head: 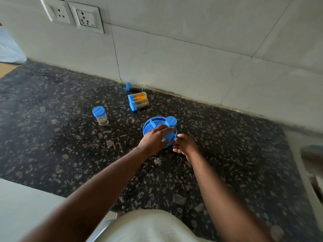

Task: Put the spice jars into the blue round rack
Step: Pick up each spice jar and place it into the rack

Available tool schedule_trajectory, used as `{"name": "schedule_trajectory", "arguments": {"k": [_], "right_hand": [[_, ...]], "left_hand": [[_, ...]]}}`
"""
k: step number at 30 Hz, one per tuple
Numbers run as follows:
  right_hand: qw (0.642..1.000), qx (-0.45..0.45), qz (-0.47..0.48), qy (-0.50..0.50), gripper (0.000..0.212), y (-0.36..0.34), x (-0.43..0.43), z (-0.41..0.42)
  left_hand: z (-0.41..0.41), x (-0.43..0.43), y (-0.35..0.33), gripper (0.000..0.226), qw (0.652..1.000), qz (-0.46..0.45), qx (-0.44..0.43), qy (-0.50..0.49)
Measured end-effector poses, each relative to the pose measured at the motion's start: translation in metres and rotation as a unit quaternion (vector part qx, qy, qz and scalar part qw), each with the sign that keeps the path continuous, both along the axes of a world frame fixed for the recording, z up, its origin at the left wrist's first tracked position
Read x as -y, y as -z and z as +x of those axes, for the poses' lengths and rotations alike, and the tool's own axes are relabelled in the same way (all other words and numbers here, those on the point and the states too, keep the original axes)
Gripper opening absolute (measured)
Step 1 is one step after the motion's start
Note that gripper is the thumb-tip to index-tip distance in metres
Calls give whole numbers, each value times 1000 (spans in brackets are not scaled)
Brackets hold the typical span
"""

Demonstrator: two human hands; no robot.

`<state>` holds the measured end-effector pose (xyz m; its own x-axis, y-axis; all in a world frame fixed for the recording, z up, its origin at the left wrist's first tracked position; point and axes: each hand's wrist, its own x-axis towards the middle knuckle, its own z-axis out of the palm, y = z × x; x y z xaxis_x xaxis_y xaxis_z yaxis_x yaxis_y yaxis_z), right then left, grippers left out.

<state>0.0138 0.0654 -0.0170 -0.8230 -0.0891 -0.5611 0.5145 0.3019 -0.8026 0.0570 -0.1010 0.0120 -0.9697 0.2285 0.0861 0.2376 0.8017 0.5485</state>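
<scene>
The blue round rack [148, 125] sits mid-counter on dark granite. One blue-lidded spice jar [171, 121] stands upright in its far right slot. My left hand [154, 139] reaches over the rack, fingers closed around another blue-lidded jar [168, 136], mostly hidden under my palm. My right hand [185, 145] is at the rack's near right rim, thumb and forefinger pinching it. Left of the rack a jar of pale seeds [100, 116] stands upright. Behind the rack lie a yellow-spice jar [139, 96], a brown-spice jar [142, 103] and a dark jar [133, 87] by the wall.
A tiled wall runs along the back of the counter, with two sockets [71, 14] at the upper left. A pale bag [8, 48] sits at the far left. A white blurred object [311, 154] stands at the right edge. The counter's front edge is near my body.
</scene>
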Motion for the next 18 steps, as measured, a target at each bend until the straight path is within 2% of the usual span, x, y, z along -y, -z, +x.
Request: {"name": "schedule_trajectory", "arguments": {"k": [5,7,9,12,15,18], "right_hand": [[999,-16,18,22,17,4,16,-8],[999,-12,5,38,18,6,25,-11],[999,-2,0,39,28,5,33,-14],[999,13,-2,37,36,-1,49,-18],[999,26,-8,41,38,-1,64,-22],[998,37,-13,44,38,1,71,-25]], "left_hand": [[7,31,1,80,999,-15,-4,-52],[11,57,-1,80,987,28,-30,-155],[12,88,-4,77,956,43,-56,-285],[8,137,-6,76,913,-26,-13,-407],[-2,174,-1,71,906,-67,53,-415],[-15,195,1,56,921,-41,89,-377]]}}
